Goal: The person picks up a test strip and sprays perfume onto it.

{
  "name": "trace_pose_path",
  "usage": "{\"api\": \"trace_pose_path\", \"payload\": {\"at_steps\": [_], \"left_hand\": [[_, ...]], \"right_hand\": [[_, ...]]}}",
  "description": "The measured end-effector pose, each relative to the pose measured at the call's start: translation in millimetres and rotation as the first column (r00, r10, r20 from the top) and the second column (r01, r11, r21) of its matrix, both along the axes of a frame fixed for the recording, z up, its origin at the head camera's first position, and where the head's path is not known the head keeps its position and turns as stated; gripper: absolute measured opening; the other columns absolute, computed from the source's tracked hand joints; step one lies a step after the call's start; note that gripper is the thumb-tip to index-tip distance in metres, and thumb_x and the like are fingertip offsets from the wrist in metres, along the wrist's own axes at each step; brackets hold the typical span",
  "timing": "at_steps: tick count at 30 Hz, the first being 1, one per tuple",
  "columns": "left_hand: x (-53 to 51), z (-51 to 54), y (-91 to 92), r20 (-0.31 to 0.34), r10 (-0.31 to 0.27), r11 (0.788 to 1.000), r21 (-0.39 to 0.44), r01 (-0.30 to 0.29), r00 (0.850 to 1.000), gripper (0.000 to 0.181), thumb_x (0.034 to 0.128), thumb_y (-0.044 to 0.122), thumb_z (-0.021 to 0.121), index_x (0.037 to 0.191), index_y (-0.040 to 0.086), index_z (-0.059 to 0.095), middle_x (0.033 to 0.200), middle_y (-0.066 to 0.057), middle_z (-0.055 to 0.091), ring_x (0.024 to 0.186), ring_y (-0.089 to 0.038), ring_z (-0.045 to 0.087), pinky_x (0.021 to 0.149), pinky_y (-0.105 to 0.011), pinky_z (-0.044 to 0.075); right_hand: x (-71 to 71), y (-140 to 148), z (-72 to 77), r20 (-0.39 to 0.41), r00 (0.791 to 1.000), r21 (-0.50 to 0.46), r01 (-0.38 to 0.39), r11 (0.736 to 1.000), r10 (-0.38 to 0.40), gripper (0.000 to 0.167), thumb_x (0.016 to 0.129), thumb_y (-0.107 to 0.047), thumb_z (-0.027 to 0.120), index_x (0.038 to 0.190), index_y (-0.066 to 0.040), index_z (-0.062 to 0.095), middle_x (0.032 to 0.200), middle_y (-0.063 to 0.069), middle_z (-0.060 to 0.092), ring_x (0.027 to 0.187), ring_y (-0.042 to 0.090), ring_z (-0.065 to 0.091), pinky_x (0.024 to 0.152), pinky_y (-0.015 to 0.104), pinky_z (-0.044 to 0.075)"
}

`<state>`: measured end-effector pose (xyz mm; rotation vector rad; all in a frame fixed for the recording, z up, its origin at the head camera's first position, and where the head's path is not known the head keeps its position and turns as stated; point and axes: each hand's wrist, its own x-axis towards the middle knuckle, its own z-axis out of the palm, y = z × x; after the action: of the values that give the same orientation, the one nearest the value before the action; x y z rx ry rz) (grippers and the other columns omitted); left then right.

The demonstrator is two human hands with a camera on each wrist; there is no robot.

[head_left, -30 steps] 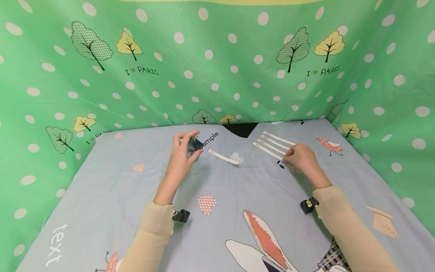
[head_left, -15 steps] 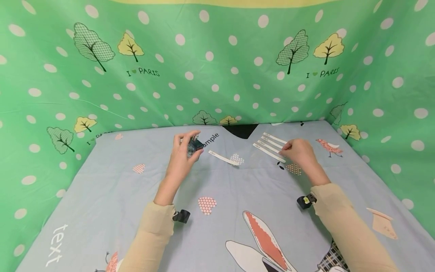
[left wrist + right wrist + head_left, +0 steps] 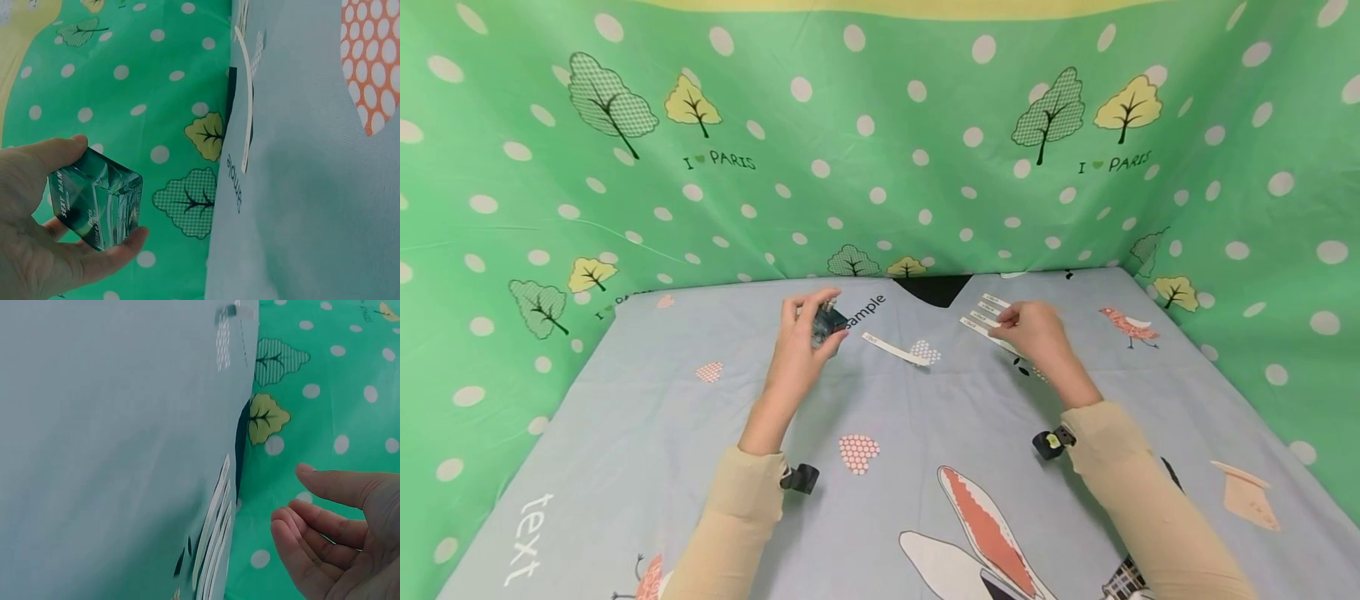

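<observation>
My left hand grips a dark green glass perfume bottle, held up above the cloth. In the left wrist view the bottle sits tilted between thumb and fingers, with "SEXY MAN" lettering on its side. To its right a single white paper test strip lies on the cloth, its near end curling up. Several more such strips lie side by side farther right, and my right hand hovers over them, hiding their near ends. The right wrist view shows that hand with thumb and fingers apart, holding nothing.
A printed blue-grey cloth covers the table. Green polka-dot curtains stand along the back and both sides. Black wrist cameras hang below both sleeves.
My right hand has moved left across the group of strips, from their near ends towards their labelled ends. The left hand and the bottle have stayed in place.
</observation>
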<state>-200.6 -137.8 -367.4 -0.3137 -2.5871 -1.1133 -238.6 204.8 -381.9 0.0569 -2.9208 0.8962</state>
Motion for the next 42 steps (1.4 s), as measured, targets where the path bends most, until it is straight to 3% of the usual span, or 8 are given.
{"api": "trace_pose_path", "payload": {"at_steps": [18, 42], "left_hand": [[0.8, -0.8, -1.0, -0.011, 0.0, 1.0, -0.002, 0.0, 1.0, 0.056, 0.0939, 0.02, 0.07, 0.144, 0.03, 0.046, 0.136, -0.016, 0.038, 0.119, -0.04, 0.056, 0.1, -0.054, 0.053], [1.1, -3.5, -2.2, -0.005, -0.001, 1.0, 0.006, 0.001, 1.0, 0.056, 0.0941, 0.02, 0.07, 0.143, 0.03, 0.046, 0.137, -0.017, 0.038, 0.119, -0.041, 0.055, 0.099, -0.055, 0.052]], "right_hand": [[-2.3, -35, -7.0, -0.068, 0.995, -0.093, -0.073, 0.993, 0.067, 0.03, 0.083, -0.014, 0.078, 0.107, 0.004, 0.073, 0.096, 0.018, 0.076, 0.09, 0.031, 0.072, 0.083, 0.043, 0.056], [2.7, -65, -17.4, -0.034, 0.984, -0.086, -0.176, 0.981, 0.174, 0.031, 0.084, -0.017, 0.079, 0.107, 0.003, 0.073, 0.098, 0.016, 0.075, 0.092, 0.029, 0.071, 0.082, 0.041, 0.058]]}}
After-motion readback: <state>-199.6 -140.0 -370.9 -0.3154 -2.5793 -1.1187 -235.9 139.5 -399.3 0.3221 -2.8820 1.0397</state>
